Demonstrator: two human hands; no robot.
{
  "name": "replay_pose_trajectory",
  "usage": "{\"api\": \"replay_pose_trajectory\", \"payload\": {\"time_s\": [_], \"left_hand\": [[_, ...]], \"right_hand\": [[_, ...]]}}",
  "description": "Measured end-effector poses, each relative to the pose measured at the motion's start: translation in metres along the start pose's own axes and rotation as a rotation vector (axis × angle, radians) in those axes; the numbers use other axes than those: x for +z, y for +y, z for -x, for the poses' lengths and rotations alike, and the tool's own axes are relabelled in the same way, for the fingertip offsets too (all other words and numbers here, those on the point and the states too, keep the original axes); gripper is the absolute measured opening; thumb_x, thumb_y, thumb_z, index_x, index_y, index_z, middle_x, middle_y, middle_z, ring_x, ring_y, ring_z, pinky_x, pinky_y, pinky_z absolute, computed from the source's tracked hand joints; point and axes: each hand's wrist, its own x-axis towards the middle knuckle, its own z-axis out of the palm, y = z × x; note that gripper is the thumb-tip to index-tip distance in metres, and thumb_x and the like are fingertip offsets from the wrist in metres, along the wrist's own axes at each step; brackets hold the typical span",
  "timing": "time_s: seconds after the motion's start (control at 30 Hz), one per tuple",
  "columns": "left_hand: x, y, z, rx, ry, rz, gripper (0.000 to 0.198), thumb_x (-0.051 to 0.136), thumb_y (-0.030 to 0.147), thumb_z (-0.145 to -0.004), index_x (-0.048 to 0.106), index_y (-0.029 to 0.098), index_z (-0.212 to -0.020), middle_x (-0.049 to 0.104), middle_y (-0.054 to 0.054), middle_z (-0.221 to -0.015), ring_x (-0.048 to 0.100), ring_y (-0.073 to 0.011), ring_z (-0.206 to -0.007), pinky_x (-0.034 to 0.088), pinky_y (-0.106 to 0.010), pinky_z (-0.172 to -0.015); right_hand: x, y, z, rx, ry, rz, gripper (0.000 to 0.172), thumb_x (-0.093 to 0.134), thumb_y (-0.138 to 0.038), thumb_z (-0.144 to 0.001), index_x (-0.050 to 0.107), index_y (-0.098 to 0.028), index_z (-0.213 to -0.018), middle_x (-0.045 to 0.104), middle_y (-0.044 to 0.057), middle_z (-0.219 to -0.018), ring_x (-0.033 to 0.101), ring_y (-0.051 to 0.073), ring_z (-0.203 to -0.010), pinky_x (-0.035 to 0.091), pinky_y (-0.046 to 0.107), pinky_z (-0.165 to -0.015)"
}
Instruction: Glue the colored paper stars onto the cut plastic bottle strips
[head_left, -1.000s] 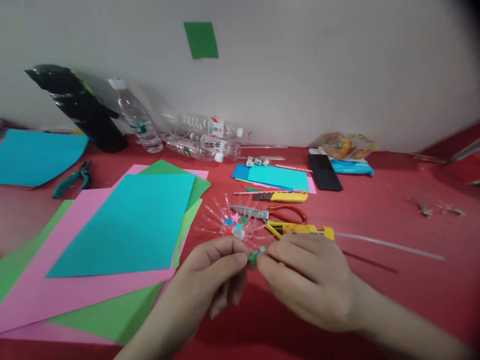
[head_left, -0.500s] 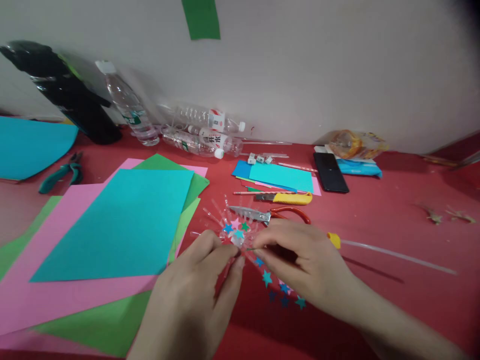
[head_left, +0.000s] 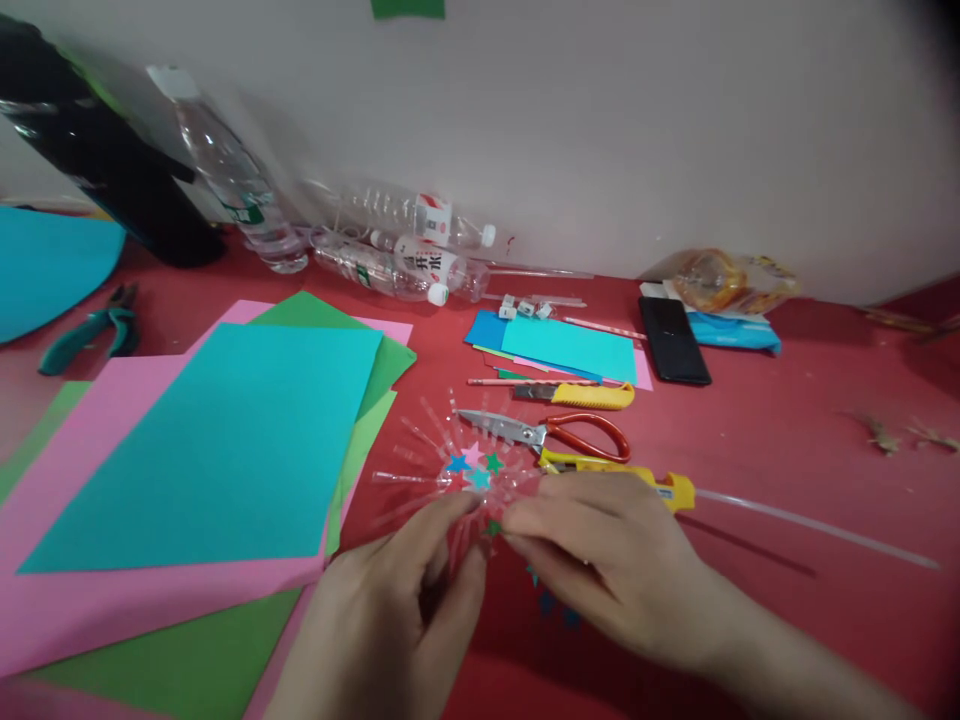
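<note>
On the red table (head_left: 787,470), beside the stacked paper sheets (head_left: 210,450), the left hand (head_left: 390,610) and right hand (head_left: 607,560) lie palm down, fingertips meeting. Both pinch a small green star (head_left: 493,527) at the near edge of the clear plastic sunburst (head_left: 457,460), which lies just left of the scissors (head_left: 555,432).

A clear plastic fan (head_left: 457,465) of thin cut strips lies flat on the red table, near the middle of its front half. Small paper stars in blue, pink, teal and green sit at its centre. A tiny green star (head_left: 493,526) lies at the fan's front edge, pinched between fingertips.
</note>
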Motion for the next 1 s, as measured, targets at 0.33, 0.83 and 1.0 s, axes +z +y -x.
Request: {"api": "replay_pose_trajectory", "payload": {"time_s": [0.33, 0.83, 1.0], "left_hand": [[-0.003, -0.003, -0.004, -0.276, -0.254, 0.309, 0.031, 0.049, 0.028, -0.087, 0.067, 0.022, -0.111, 0.032, 0.010, -0.049, 0.037, -0.0083, -0.041, 0.034, -0.016, -0.039], [0.003, -0.007, 0.001, -0.223, -0.137, 0.268, 0.020, 0.055, 0.026, -0.084, 0.069, 0.025, -0.098, 0.047, 0.009, -0.047, 0.047, -0.0075, -0.039, 0.040, -0.014, -0.040], [0.002, -0.006, -0.001, -0.254, -0.140, 0.300, 0.024, 0.054, 0.027, -0.084, 0.071, 0.027, -0.101, 0.045, 0.009, -0.048, 0.046, -0.0080, -0.041, 0.041, -0.014, -0.040]], "right_hand": [[0.004, 0.004, 0.000, -0.080, 0.011, 0.078, 0.023, 0.047, -0.019, -0.095, 0.066, -0.017, -0.082, 0.050, -0.002, -0.063, 0.038, 0.012, -0.056, 0.026, 0.028, -0.052], [0.010, -0.001, 0.000, 0.170, 0.032, -0.084, 0.011, 0.052, -0.018, -0.090, 0.060, -0.019, -0.083, 0.066, -0.003, -0.069, 0.056, 0.009, -0.059, 0.039, 0.020, -0.057], [0.011, -0.003, -0.002, 0.205, 0.048, -0.091, 0.012, 0.054, -0.017, -0.088, 0.061, -0.018, -0.079, 0.064, -0.003, -0.064, 0.052, 0.008, -0.055, 0.037, 0.020, -0.053]]}}
